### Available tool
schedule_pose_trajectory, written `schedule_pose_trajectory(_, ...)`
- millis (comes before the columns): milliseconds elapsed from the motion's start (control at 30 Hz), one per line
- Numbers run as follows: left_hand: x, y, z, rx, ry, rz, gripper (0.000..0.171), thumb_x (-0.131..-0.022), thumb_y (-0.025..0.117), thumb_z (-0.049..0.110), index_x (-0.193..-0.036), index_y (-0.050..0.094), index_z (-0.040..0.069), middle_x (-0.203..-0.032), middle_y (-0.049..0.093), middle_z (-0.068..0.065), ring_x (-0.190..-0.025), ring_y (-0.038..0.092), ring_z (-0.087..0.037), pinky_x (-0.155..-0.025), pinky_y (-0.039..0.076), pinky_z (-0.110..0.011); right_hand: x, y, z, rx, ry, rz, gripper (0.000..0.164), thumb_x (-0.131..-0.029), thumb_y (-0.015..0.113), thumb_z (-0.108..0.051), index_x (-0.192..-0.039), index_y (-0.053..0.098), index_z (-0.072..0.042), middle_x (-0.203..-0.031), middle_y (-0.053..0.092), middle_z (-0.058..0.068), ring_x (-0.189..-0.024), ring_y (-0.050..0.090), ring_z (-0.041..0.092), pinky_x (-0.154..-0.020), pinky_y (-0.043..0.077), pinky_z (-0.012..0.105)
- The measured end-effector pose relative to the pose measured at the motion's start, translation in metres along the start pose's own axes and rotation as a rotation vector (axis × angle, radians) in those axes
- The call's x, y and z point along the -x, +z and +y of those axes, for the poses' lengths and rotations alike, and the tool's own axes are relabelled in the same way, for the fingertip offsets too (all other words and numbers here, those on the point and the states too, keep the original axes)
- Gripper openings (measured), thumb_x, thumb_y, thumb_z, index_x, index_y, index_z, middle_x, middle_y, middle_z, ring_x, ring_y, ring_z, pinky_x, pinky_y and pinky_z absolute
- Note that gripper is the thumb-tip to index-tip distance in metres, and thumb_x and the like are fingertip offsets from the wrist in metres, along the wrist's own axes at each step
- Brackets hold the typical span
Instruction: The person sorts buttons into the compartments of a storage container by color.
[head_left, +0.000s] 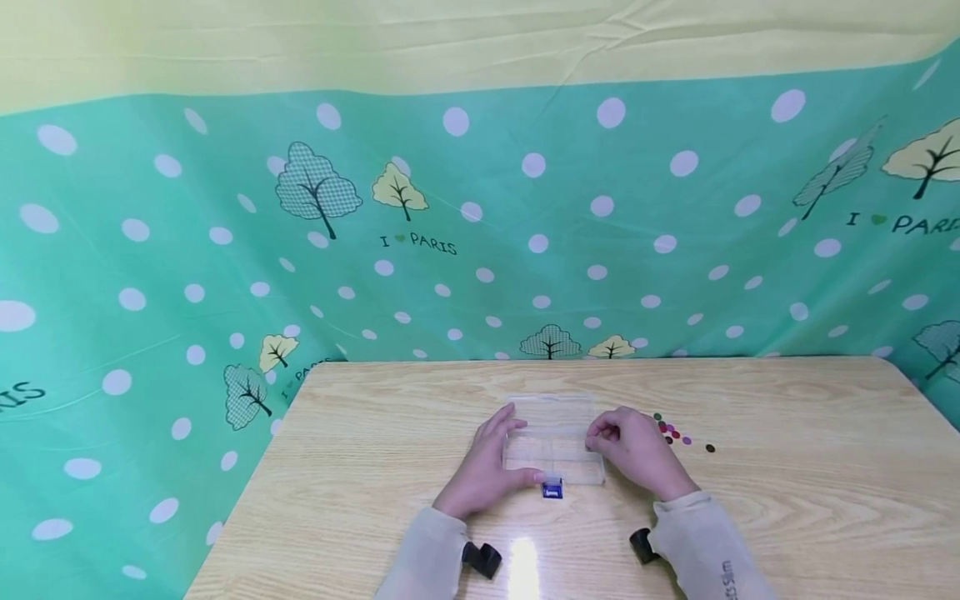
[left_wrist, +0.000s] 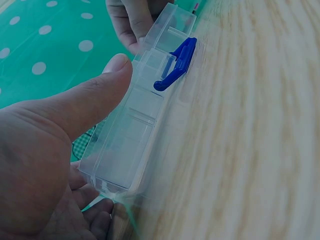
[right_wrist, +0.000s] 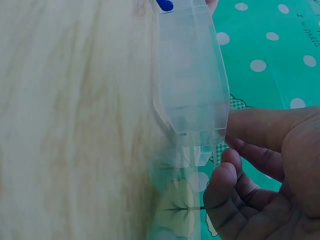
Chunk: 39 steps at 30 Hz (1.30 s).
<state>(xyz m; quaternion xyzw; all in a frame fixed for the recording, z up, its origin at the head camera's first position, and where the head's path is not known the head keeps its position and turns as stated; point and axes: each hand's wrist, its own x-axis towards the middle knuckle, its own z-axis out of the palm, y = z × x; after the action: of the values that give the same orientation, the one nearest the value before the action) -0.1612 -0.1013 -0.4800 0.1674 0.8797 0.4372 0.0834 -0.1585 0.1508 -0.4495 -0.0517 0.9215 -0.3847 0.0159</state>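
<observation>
1. Head: on the table (head_left: 360, 475), the left hand (head_left: 491, 467) spans and grips a clear plastic box (head_left: 558, 450) with a blue latch (head_left: 552, 488); the right hand (head_left: 637, 446) touches its right side, near small coloured discs (head_left: 676, 434).
2. Left wrist: the left thumb presses the box's edge.
3. Right wrist: right fingers curl narrowly at the box's end; whether they pinch anything, I cannot tell.

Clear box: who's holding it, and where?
The left hand holds the clear box by its left end; the right hand is at its right end, grip unclear.
</observation>
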Motion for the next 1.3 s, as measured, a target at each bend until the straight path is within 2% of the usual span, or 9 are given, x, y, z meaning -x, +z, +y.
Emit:
schedule_pose_trajectory(533, 0.000, 0.001, 0.000, 0.005, -0.005, 0.008, 0.085, -0.075, 0.084, 0.048, -0.145, 0.050, 0.012, -0.167, 0.020, -0.002, -0.152, 0.017, -0.031, -0.119, 0.024, -0.059, -0.003, -0.002, 0.002, -0.022, -0.055, 0.040, 0.008, -0.093, 0.069, -0.014, -0.089, 0.072, -0.009, -0.081, 0.059, 0.000, -0.075, 0.051, 0.016, -0.067, 0.045, 0.032)
schedule_pose_trajectory(867, 0.000, 0.000, 0.000, 0.012, -0.003, 0.005, 0.084, -0.076, 0.084, 0.046, -0.144, 0.050, 0.011, -0.167, 0.020, -0.003, -0.152, 0.016, -0.031, -0.119, 0.023, -0.059, -0.002, -0.005, 0.005, -0.013, -0.056, 0.074, 0.004, -0.090, 0.073, -0.013, -0.093, 0.072, -0.010, -0.082, 0.059, 0.000, -0.075, 0.051, 0.016, -0.067, 0.045, 0.030)
schedule_pose_trajectory(1300, -0.001, 0.001, 0.000, 0.007, -0.007, 0.000, 0.083, -0.075, 0.084, 0.045, -0.143, 0.051, 0.012, -0.167, 0.019, -0.001, -0.152, 0.016, -0.031, -0.118, 0.024, -0.060, -0.003, -0.012, 0.013, 0.017, -0.048, 0.115, 0.008, -0.092, 0.071, -0.013, -0.098, 0.073, -0.009, -0.085, 0.059, 0.001, -0.078, 0.052, 0.017, -0.070, 0.046, 0.033)
